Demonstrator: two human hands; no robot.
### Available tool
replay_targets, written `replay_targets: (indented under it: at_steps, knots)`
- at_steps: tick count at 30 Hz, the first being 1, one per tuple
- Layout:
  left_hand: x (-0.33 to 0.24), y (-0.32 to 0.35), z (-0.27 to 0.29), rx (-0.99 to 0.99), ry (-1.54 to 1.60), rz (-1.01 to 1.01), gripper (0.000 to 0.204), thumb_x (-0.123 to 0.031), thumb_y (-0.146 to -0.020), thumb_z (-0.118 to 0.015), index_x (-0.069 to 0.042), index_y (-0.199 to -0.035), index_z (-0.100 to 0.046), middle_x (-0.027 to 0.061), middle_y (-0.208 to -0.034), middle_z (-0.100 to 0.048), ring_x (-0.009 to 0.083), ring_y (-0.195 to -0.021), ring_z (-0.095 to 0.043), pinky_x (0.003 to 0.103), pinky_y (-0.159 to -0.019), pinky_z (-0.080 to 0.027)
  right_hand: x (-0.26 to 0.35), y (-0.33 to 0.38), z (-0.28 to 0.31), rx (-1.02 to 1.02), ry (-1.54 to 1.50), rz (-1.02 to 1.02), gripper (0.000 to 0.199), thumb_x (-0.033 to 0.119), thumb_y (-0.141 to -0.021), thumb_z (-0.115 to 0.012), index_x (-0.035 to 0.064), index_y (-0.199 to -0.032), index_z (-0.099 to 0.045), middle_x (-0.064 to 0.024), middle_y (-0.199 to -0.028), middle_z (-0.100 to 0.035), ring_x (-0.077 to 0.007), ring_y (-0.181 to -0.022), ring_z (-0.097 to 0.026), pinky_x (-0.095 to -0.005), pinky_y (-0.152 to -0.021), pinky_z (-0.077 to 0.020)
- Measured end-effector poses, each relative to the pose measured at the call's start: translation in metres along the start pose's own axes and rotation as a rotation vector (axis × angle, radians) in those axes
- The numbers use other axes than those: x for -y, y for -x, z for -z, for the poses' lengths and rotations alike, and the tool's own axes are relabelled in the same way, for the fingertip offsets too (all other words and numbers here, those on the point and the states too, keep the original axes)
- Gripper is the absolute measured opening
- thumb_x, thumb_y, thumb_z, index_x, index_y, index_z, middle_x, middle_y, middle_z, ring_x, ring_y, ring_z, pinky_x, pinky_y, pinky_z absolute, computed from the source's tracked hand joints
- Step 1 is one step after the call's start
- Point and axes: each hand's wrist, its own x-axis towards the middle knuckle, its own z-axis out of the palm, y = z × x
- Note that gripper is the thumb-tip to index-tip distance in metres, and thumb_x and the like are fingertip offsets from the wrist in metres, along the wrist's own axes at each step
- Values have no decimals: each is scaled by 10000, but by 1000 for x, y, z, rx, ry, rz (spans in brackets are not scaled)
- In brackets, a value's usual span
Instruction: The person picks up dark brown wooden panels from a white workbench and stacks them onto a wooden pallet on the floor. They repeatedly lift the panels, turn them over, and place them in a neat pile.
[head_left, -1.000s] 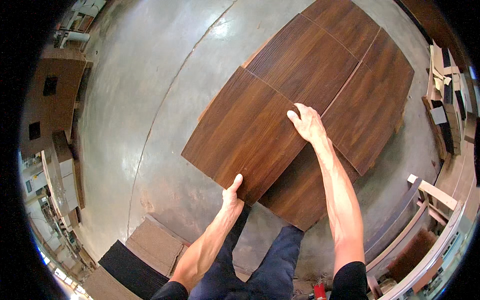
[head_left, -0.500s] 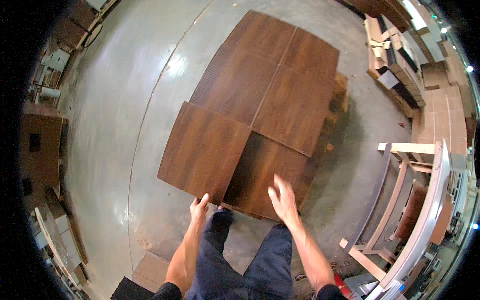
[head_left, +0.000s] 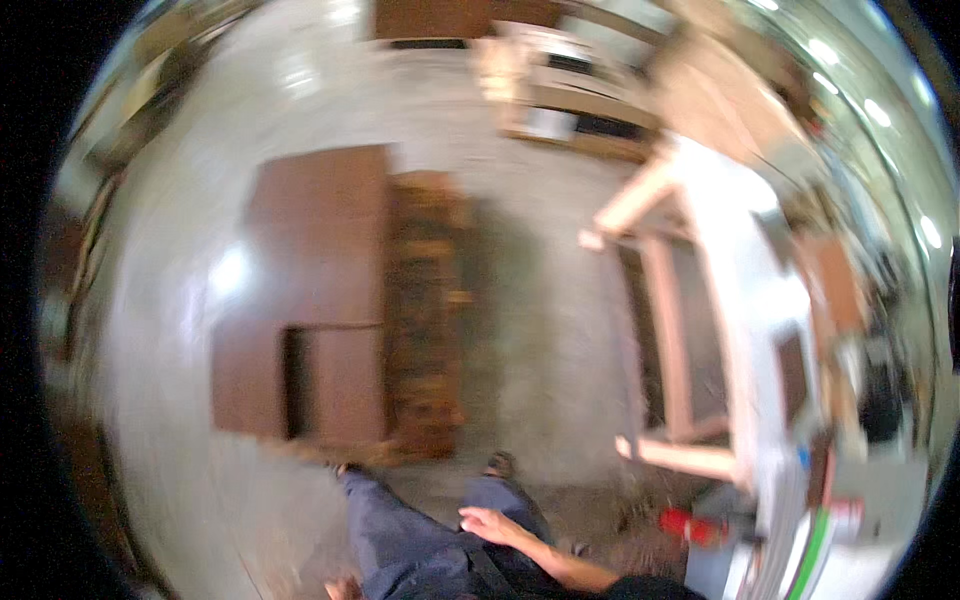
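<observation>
Boards (head_left: 325, 235) in dark brown lie stacked low on the floor (head_left: 540, 300), left of the middle. At the near end, the left board (head_left: 247, 382) and right board (head_left: 348, 385) have a dark strip between them. A rough brown base (head_left: 425, 330) shows along the right side of the stack. The right hand (head_left: 487, 523) is in front of the trousers (head_left: 400, 545), well apart from the boards; its fingers look loosely extended, though blur hides the gaps between them. The left hand (head_left: 342, 588), nearest the trousers, is mostly cut off at the near edge; I cannot tell how its fingers stand. To the right are a pale wooden frame (head_left: 665, 330) and, nearer, a red object (head_left: 692, 526).
</observation>
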Motion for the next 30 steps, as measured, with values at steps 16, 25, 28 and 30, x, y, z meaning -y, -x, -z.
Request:
replay_targets:
  at_steps: [16, 25, 28, 30]
  knots:
    - [-384, 163, -490, 612, -242, -437, 125, -69, -917, -584, -11, -807, -580, 65, -643, -552, 167, -521, -539, 299, -441, -454, -79, 325, 453, -1624, -1412, 508, 454, 347, -958, -630, -41, -1193, -592, -157, -1056, -681, -251, -946, -674, -394, -880, -555]
    - [-468, 183, -716, 652, -624, -538, 155, -46, -881, -631, 19, -745, -595, 91, -632, -559, 156, -475, -494, 335, -416, -378, -154, 476, 558, -2288, -1012, 212, 267, 228, -943, -655, 7, -1093, -664, -60, -891, -680, -160, -824, -654, -291, -726, -544]
    - [-526, 284, -822, 847, -689, -742, 131, -63, -891, -628, 51, -828, -623, 95, -675, -597, 142, -530, -533, 331, -467, -439, -196, 519, 561, -2411, -827, -198, 269, 218, -930, -658, 0, -1087, -666, -57, -887, -663, -123, -816, -626, -281, -708, -515]
    - [-546, 343, -892, 1069, -739, -872, 190, -110, -900, -643, 76, -939, -639, 104, -744, -638, 154, -620, -597, 321, -562, -502, -249, 558, 548, -2498, -747, -249, 278, 198, -915, -661, -10, -1099, -663, -59, -915, -663, -125, -834, -614, -293, -735, -505]
